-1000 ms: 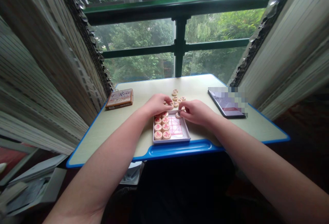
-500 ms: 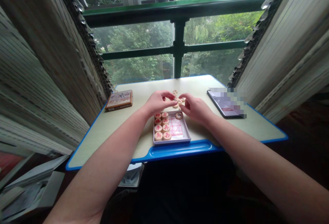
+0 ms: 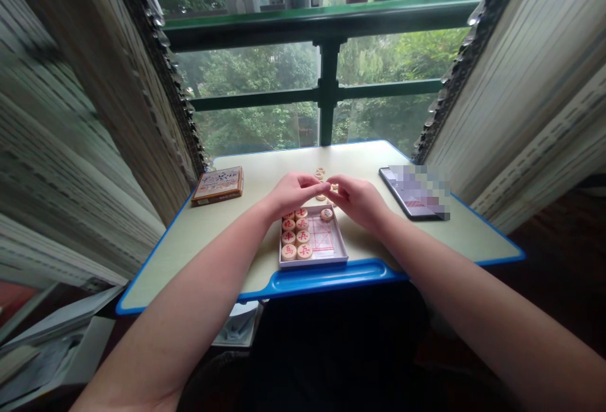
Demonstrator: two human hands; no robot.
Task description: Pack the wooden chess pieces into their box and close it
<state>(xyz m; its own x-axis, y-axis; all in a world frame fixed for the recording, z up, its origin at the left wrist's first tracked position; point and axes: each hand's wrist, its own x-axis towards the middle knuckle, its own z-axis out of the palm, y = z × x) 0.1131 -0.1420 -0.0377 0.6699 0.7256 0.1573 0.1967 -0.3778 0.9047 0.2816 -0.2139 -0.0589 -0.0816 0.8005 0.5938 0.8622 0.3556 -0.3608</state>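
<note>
My left hand (image 3: 297, 191) and my right hand (image 3: 356, 197) meet at the fingertips just beyond an open shallow box (image 3: 337, 260). The fingers of both are closed in a pinch; whatever lies between them is hidden. In the box, red-marked Chinese chess pieces (image 3: 302, 237) lie in two columns along the left side. One dark-marked Chinese chess piece (image 3: 326, 214) sits in the far right corner, under my right hand. Behind my fingers, several loose Chinese chess pieces (image 3: 320, 174) lie on the table, partly covered by my hands.
A brown printed box (image 3: 218, 185) lies at the table's left. On the right is a phone or tablet (image 3: 411, 194), its screen blurred out. The blue-edged table (image 3: 189, 254) stands against a window with green bars (image 3: 326, 87), between striped curtains (image 3: 511, 84).
My fingertips have come together from slightly apart, over the loose pieces. My view has shifted slightly, and the box with the pieces appears a little further left.
</note>
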